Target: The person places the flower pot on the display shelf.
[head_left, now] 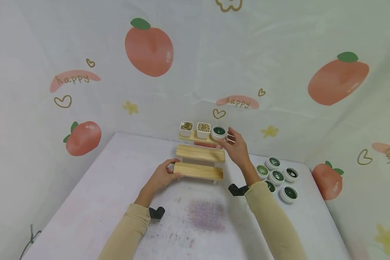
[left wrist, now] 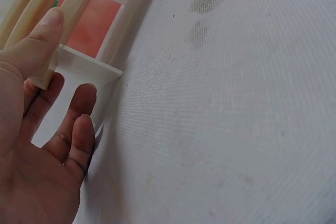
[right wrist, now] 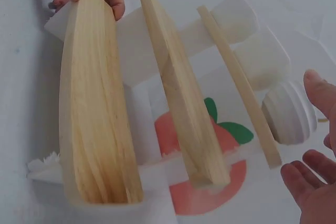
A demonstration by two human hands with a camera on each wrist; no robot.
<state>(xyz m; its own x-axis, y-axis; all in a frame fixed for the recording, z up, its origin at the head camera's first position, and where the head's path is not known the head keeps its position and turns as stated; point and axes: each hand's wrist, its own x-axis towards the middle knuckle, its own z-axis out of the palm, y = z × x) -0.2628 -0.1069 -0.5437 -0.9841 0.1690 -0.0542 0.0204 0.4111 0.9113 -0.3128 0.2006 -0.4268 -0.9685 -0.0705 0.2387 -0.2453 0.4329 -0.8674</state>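
Head view: left hand (head_left: 160,177) grips tiered stand (head_left: 199,170); right hand (head_left: 238,148), fingers apart, flanks round pot (head_left: 219,133); placing seems finished, clear withdrawal needed.

The head view is looking fwd. & down from above, approx. centred, taking in the table (head_left: 81,191) from farthest. The L wrist view is facing the L hand (head_left: 161,177) v. closely, catching the shelf (head_left: 199,154) only partly, at upper L corner. The R wrist view is looking sideways from near the R hand (head_left: 236,148), sharing shelf & both hands w/ the head view.
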